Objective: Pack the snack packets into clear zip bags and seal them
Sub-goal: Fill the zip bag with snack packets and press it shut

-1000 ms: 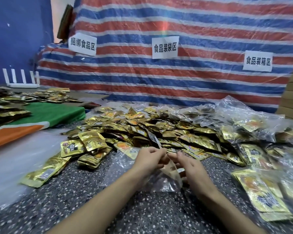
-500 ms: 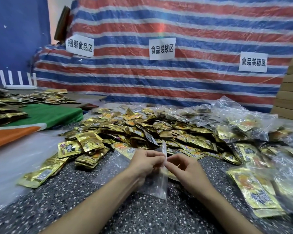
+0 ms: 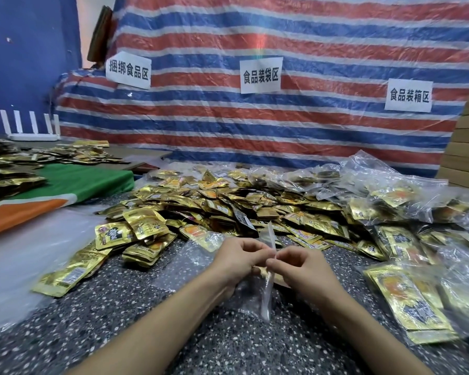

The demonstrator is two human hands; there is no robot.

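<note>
Since 0.5 s ago both hands have stayed pinched on the clear zip bag (image 3: 268, 269), which has turned further edge-on to the camera and now stands nearly upright between them. Left hand (image 3: 238, 259) grips the bag's edge from the left with curled fingers, right hand (image 3: 299, 263) pinches it from the right, fingertips almost touching across the plastic. Bag's lower end hangs just above the speckled tabletop (image 3: 146, 320); contents can't be made out through the plastic. Another empty clear bag (image 3: 190, 263) lies flat just left of the left hand. Loose gold snack packets (image 3: 228, 204) are heaped right behind the hands, spreading left to a few packets (image 3: 73, 274) near the tabletop's front. Filled clear bags (image 3: 390, 196) are piled to the right and rear, with more packed ones (image 3: 417, 304) close by the right forearm. Far left: green-and-orange cloth (image 3: 73, 182) with more packets. Behind: striped tarp (image 3: 309, 125) with three white paper signs (image 3: 261, 74).
</note>
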